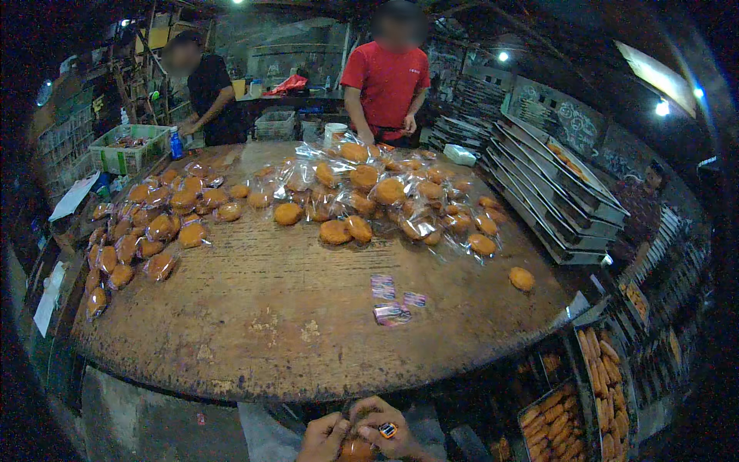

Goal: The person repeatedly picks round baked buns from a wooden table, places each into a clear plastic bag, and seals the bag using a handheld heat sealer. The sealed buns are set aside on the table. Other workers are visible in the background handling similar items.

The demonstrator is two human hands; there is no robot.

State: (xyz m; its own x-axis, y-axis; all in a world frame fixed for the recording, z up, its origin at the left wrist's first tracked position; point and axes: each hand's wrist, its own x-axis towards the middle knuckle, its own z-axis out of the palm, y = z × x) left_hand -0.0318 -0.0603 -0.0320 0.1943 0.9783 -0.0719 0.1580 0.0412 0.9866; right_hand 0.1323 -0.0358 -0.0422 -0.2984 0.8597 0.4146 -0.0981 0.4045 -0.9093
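Note:
At the bottom centre, below the wooden table's [271, 312] near edge, my left hand [324, 437] and my right hand [382, 427] are close together around a browned bun [357, 449], largely covered by my fingers. The fingers of both hands are bent onto its upper end, where a wrapper cannot be made out clearly. A ring-like orange and black item sits on my right hand. On the table before me lie small printed labels [391, 313]. Beyond them is a heap of buns [389, 190], many in clear plastic bags. Another group of bagged buns [163, 227] lies at left.
One loose bun [522, 279] lies near the right edge. Metal trays [542, 190] are stacked at the back right; trays of browned bread [554, 424] stand lower right. A green-white crate [130, 150] and blue bottle [176, 143] are back left. Several people are around the table.

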